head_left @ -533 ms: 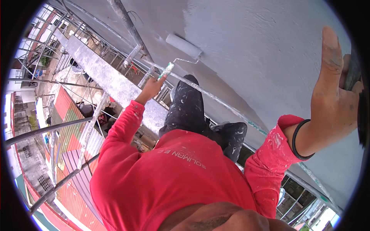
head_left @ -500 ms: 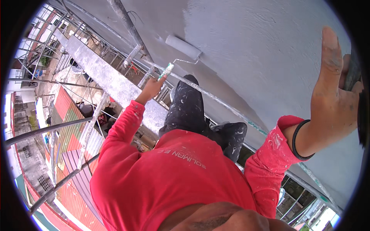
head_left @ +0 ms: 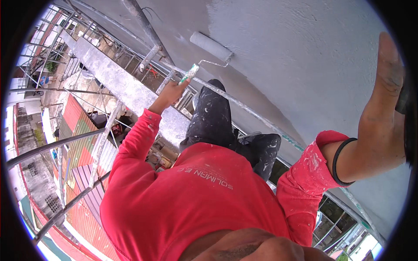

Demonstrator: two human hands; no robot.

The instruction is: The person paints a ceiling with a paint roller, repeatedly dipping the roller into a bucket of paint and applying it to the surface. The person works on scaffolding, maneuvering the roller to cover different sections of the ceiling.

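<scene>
My left hand (head_left: 171, 94) is closed round the paint-spattered handle of a paint roller (head_left: 212, 46). Its pale sleeve lies against the grey wall (head_left: 287, 56), near the border between a lighter coated area and a darker one. At the right rim my right hand (head_left: 385, 98) is raised, thumb stretched upward. Beside its palm is a dark bar (head_left: 403, 98), mostly cut off by the picture's edge; the fingers seem to curl round it, largely hidden.
A spattered scaffold pipe (head_left: 244, 108) runs between my legs and the wall. A long pale plank (head_left: 113, 80) stretches away at the left, high above the ground. Corrugated roofs (head_left: 82, 174) lie below, behind more scaffold pipes (head_left: 74, 209). A thick pole (head_left: 146, 26) slants near the wall.
The roller has shifted slightly right and down along the wall, with my left hand following. My right hand has moved a little toward the right rim, and its fingers are less visible.
</scene>
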